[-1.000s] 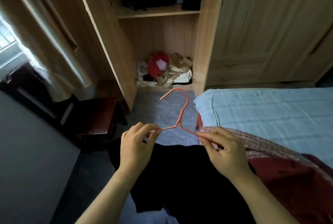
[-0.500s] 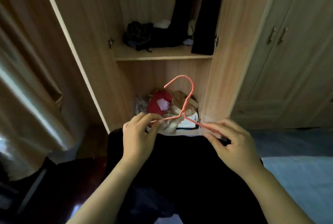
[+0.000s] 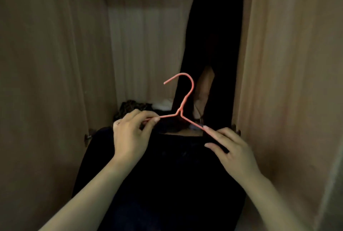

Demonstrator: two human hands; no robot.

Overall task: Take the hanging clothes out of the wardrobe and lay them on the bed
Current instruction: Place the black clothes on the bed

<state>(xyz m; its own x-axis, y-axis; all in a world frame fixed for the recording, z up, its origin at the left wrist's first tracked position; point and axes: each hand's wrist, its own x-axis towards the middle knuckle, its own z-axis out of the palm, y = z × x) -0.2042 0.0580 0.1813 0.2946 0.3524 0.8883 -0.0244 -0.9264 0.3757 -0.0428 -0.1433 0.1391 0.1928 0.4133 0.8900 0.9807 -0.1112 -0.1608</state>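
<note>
A thin orange hanger (image 3: 185,97) stands hook-up in front of me, with a black garment (image 3: 167,175) draped below it. My left hand (image 3: 131,134) pinches the hanger's left shoulder between thumb and fingers. My right hand (image 3: 230,147) pinches its right shoulder, fingers curled round the wire. Behind, inside the open wardrobe (image 3: 141,48), a long black garment (image 3: 213,48) hangs at the right. The bed is out of view.
Wooden wardrobe walls (image 3: 46,63) close in on both sides, and the right side panel (image 3: 287,63) is near my right hand. Folded dark clothes (image 3: 133,107) lie on the shelf behind the hanger.
The view has tilted up from the bed and floor into the upper wardrobe. Both hands kept their pinch on the hanger and lifted it with the black garment toward the hanging space.
</note>
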